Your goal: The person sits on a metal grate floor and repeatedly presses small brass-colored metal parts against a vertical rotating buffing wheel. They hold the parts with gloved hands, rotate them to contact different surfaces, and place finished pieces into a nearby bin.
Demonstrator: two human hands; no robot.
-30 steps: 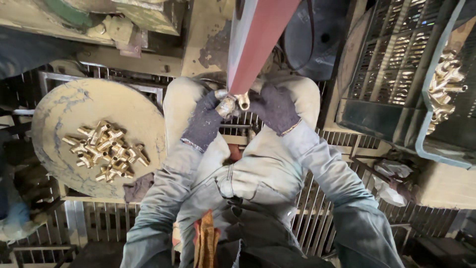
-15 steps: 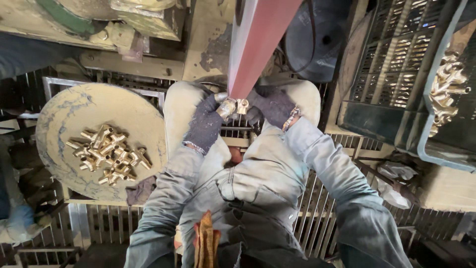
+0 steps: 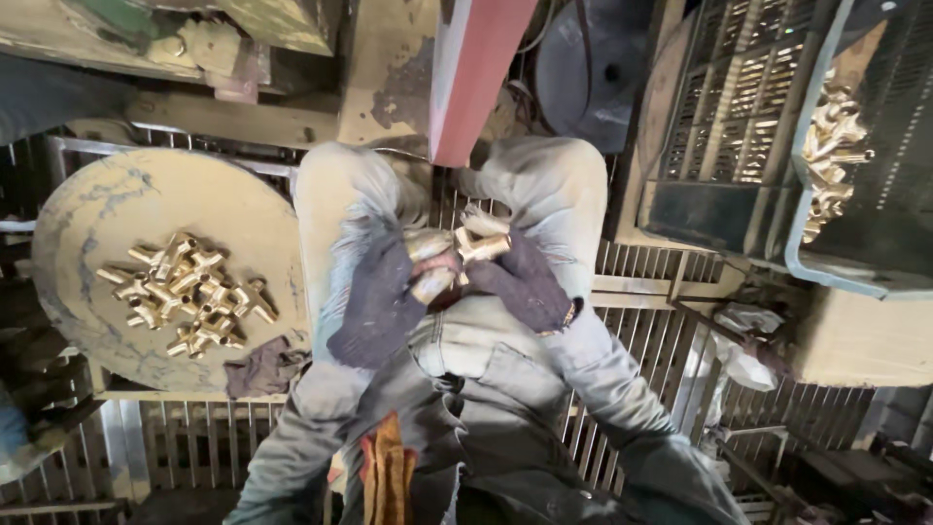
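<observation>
Clearly, a brass fitting is gripped between both gloved hands above the lap, just below the lower end of a red metal bar. The fingers of the left hand are clenched around a second, blurred brass piece and touch the fitting from the left. The fingers of the right hand are closed on the fitting from the right. A pile of brass fittings is seen on a round, dusty table to the left, with a dark rag at its edge. More brass parts are held in a blue-rimmed crate on the right.
</observation>
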